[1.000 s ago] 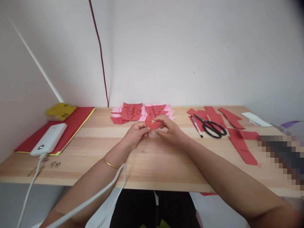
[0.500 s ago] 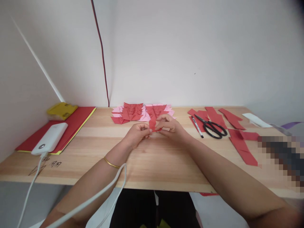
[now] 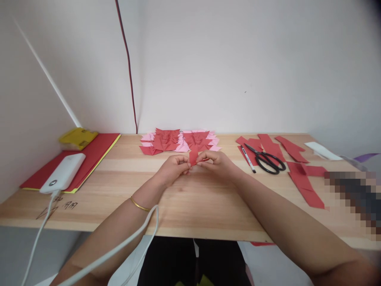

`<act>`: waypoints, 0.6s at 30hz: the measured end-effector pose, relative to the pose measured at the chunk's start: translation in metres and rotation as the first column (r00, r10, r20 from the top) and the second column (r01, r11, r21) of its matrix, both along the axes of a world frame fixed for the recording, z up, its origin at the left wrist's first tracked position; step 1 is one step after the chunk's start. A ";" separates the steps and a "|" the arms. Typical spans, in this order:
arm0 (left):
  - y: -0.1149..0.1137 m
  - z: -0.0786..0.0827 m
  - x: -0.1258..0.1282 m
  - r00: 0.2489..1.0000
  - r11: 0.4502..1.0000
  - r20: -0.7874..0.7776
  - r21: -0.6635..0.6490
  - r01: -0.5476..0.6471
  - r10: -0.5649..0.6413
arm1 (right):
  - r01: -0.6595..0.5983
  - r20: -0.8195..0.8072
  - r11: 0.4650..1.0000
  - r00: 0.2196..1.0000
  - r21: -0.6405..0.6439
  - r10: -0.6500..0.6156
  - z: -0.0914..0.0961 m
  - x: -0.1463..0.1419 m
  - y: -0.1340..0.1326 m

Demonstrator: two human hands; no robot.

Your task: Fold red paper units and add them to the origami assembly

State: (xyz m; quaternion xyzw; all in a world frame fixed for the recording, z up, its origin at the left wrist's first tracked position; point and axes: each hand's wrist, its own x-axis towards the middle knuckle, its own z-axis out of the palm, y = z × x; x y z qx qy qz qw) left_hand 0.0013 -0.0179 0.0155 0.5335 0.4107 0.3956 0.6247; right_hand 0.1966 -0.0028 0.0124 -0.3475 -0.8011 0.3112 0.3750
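Note:
A small piece of red paper is held between my two hands, above the middle of the wooden table. My left hand pinches its lower left edge. Fingers of my right hand are closed on its right side, where a thin red edge shows between them. Its folds are too small to make out. Just behind the hands lie folded red paper pieces and pink ones, grouped in rows near the wall.
To the right lie black-handled scissors, a pen and cut red paper strips. Red sheets at the left carry a white power bank and a yellow packet. A white cable crosses before my left forearm.
My right hand's fingers have come down and drawn together at the paper's right side. The paper now stands more upright, with more of its face showing. My left hand stays in place.

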 end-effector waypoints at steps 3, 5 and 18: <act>0.000 0.000 -0.001 1.000 0.999 0.014 -0.024 0.027 -0.027 | 0.029 -0.018 0.999 0.999 -0.037 -0.030 0.001 0.000 -0.001; -0.001 0.000 -0.001 0.999 0.999 -0.005 -0.037 0.039 -0.039 | 0.027 -0.034 0.998 0.999 -0.054 -0.028 0.001 -0.001 -0.002; -0.002 0.002 -0.001 0.979 0.988 -0.201 0.151 0.043 -0.012 | 0.070 -0.048 0.994 0.996 -0.081 -0.074 0.003 -0.005 -0.004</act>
